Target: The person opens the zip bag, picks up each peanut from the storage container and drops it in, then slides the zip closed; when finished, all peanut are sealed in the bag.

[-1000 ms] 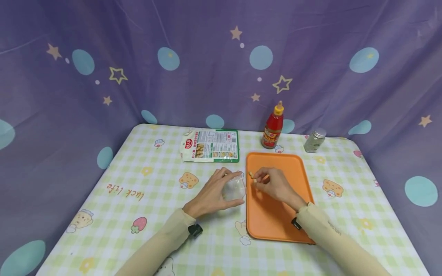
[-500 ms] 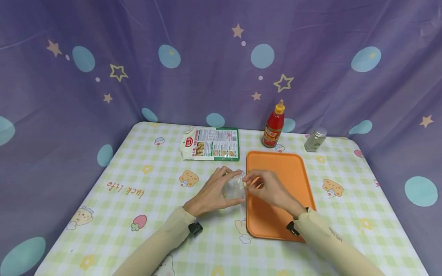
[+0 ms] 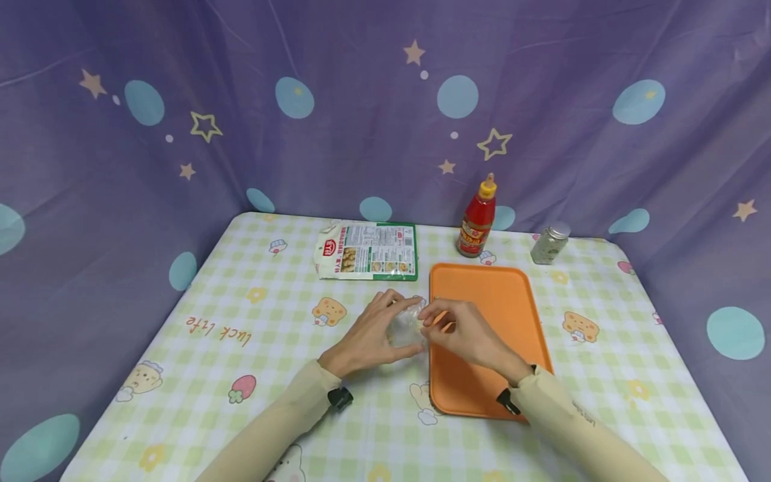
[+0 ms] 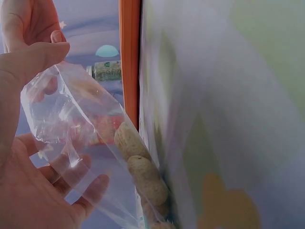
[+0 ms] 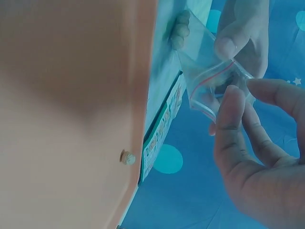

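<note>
In the head view my left hand (image 3: 367,338) grips a clear zip bag (image 3: 403,328) left of the orange tray (image 3: 494,284). Peanuts (image 4: 147,179) in their shells lie in the bag's lower corner in the left wrist view, and a brownish blur shows higher inside it. My right hand (image 3: 472,335) reaches over the tray's left edge to the bag. Its thumb and index fingertips are right at the bag's mouth, slightly apart, with nothing visible between them in the right wrist view. One peanut (image 5: 127,157) sits on the tray near its rim.
A printed food pouch (image 3: 367,253) lies flat behind the bag. Beyond the tray stand a red sauce bottle (image 3: 478,224) with a yellow cap and a small glass jar (image 3: 550,246). Purple curtains (image 3: 361,100) enclose the checked tablecloth (image 3: 271,361).
My right hand has moved left from over the tray to the bag's mouth. The peanut seen earlier at its fingertips no longer shows there. My left hand keeps holding the bag.
</note>
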Tool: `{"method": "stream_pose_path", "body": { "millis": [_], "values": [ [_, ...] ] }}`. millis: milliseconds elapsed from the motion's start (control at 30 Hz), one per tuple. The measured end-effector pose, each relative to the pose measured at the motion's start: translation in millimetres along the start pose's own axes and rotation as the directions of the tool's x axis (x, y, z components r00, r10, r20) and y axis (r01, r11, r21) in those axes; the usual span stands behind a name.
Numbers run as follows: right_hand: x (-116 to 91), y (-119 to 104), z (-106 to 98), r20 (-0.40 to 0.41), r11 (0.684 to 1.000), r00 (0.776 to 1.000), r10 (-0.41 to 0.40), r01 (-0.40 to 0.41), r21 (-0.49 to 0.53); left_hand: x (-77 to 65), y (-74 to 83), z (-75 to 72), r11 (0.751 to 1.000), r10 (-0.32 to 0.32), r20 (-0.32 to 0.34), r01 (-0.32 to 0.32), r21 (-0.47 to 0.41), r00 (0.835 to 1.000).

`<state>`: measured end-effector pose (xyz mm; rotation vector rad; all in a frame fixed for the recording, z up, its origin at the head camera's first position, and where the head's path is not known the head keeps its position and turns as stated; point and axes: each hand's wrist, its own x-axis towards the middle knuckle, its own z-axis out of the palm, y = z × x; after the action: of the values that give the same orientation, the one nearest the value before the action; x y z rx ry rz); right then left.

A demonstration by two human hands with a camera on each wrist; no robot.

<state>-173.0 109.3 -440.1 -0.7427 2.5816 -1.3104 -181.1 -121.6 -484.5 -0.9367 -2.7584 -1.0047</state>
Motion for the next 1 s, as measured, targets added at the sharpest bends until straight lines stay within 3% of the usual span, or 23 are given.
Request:
{"method": "stream_pose_path", "body": {
  "millis": [300, 533, 1000],
  "values": [
    [1, 5, -7, -0.02, 1.0, 1.0, 0.022, -0.023, -0.015, 0.0, -1.1, -0.4, 1.0, -0.004, 0.003, 0.004, 0.013, 1.0],
    [9, 22, -16, -0.036, 0.999, 0.999, 0.036, -0.037, -0.015, 0.0, -1.4, -0.3, 1.0, -0.01, 0.007, 0.01, 0.025, 1.0],
    [42, 65, -20, -0.077, 0.98, 0.978, 0.192, -0.195, -0.032, -0.2, -1.7, -0.6, 1.0, -0.012, 0.012, 0.012, 0.019, 1.0]
  ]
}}
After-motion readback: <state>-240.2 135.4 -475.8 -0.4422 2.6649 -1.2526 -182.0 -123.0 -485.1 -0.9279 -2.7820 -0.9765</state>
